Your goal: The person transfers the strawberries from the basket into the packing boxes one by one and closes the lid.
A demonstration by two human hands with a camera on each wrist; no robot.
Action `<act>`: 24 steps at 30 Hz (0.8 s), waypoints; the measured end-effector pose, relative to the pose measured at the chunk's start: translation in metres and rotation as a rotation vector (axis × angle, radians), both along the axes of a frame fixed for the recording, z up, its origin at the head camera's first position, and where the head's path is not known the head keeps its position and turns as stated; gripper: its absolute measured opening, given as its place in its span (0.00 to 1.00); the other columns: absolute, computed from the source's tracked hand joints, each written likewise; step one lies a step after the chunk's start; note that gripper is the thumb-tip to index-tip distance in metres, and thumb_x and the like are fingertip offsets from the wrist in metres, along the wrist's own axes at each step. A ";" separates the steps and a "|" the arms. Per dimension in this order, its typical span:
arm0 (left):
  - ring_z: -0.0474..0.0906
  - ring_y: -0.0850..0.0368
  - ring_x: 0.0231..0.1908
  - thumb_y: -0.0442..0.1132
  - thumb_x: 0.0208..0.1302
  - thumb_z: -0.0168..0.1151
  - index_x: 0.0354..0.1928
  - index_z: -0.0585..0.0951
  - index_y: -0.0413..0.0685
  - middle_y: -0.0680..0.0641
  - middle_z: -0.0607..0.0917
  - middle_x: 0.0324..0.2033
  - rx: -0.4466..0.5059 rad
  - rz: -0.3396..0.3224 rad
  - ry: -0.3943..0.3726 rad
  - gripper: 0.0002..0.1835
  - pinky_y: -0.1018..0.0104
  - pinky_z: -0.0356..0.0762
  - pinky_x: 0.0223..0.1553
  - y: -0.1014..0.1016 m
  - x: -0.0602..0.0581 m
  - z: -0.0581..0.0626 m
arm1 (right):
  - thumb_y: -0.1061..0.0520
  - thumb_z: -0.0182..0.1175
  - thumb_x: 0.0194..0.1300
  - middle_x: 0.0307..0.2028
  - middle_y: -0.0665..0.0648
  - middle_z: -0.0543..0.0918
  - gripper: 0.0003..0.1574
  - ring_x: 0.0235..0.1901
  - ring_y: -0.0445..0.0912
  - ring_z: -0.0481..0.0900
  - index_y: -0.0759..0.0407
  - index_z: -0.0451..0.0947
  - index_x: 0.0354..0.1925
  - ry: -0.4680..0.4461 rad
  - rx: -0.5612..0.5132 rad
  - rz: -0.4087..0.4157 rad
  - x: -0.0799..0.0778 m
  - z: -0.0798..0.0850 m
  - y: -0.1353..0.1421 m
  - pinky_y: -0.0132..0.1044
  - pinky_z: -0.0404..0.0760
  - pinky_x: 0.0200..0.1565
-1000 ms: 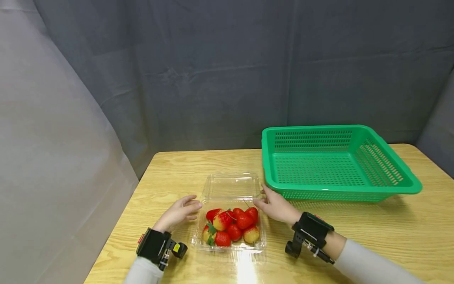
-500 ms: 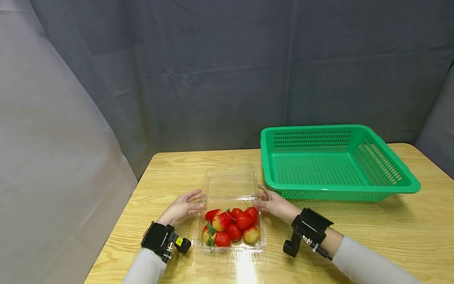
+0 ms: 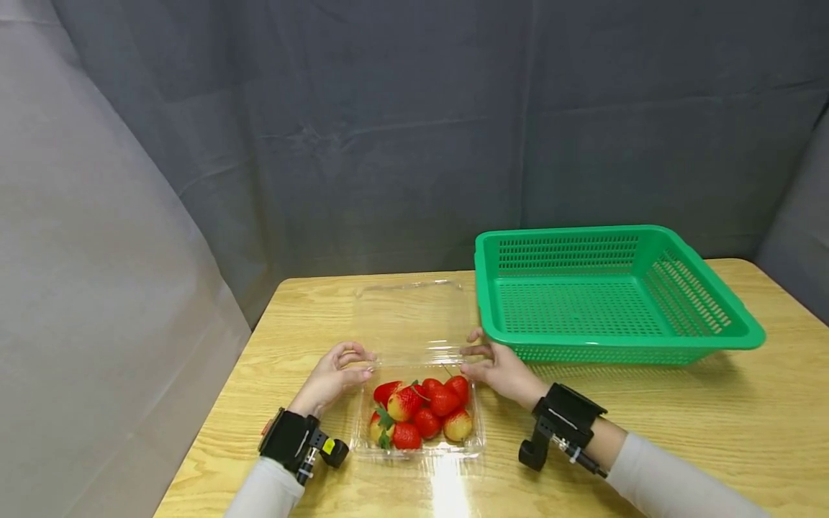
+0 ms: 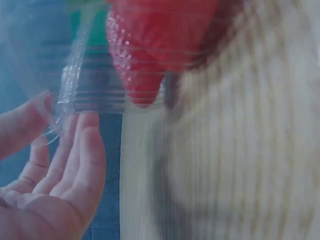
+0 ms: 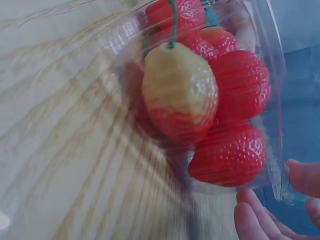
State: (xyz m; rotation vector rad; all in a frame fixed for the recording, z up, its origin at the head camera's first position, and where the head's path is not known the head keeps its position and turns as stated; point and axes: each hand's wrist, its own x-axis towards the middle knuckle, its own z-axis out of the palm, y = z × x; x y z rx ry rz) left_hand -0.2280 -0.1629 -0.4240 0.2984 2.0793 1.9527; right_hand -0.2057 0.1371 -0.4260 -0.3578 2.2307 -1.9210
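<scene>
A clear plastic clamshell box point(image 3: 419, 453) holds several red and yellow-red strawberries point(image 3: 406, 403), some with green stems or leaves. Its see-through lid point(image 3: 413, 316) stands open at the back. My left hand point(image 3: 332, 378) is at the box's back left corner; in the left wrist view the thumb and fingers point(image 4: 89, 150) pinch that corner. At the back right corner, my right hand point(image 3: 508, 374) does likewise, its thumb point(image 5: 305, 177) and fingers on either side of the plastic edge in the right wrist view. The strawberries are partly blurred behind the plastic in both wrist views.
A green slotted plastic basket point(image 3: 583, 339) stands just behind and right of the right hand, close to its fingers. The wooden table point(image 3: 311, 302) carries everything. Grey cloth point(image 3: 388, 144) hangs behind it and to the left.
My left hand has moved in from beside the box onto its back left corner. The lid's far edge now shows higher in the head view. My right hand has barely shifted.
</scene>
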 end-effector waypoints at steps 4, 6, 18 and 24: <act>0.70 0.33 0.51 0.25 0.55 0.56 0.46 0.63 0.29 0.26 0.73 0.49 0.006 -0.007 0.056 0.18 0.67 0.77 0.42 0.001 0.002 -0.001 | 0.67 0.53 0.61 0.53 0.74 0.66 0.19 0.52 0.64 0.68 0.68 0.57 0.48 0.005 -0.013 0.024 0.004 0.002 0.007 0.45 0.78 0.46; 0.72 0.34 0.49 0.24 0.55 0.57 0.45 0.64 0.29 0.26 0.74 0.48 0.006 0.007 0.071 0.17 0.66 0.77 0.42 0.002 0.003 -0.002 | 0.64 0.47 0.65 0.53 0.74 0.66 0.16 0.50 0.64 0.70 0.69 0.59 0.49 -0.014 -0.014 0.042 0.008 0.004 0.010 0.47 0.77 0.46; 0.77 0.48 0.44 0.28 0.56 0.56 0.36 0.73 0.34 0.35 0.80 0.44 -0.171 0.113 0.106 0.06 0.72 0.75 0.37 0.002 0.009 -0.006 | 0.48 0.50 0.65 0.53 0.72 0.64 0.29 0.49 0.60 0.71 0.64 0.53 0.54 -0.148 0.037 0.185 0.034 0.017 0.014 0.52 0.76 0.48; 0.69 0.41 0.54 0.29 0.61 0.50 0.41 0.68 0.25 0.28 0.71 0.54 -0.049 -0.076 0.084 0.10 0.63 0.72 0.50 -0.010 0.010 -0.006 | 0.52 0.55 0.62 0.55 0.73 0.62 0.34 0.48 0.58 0.72 0.64 0.51 0.58 -0.142 0.034 0.229 0.037 0.012 0.013 0.50 0.76 0.48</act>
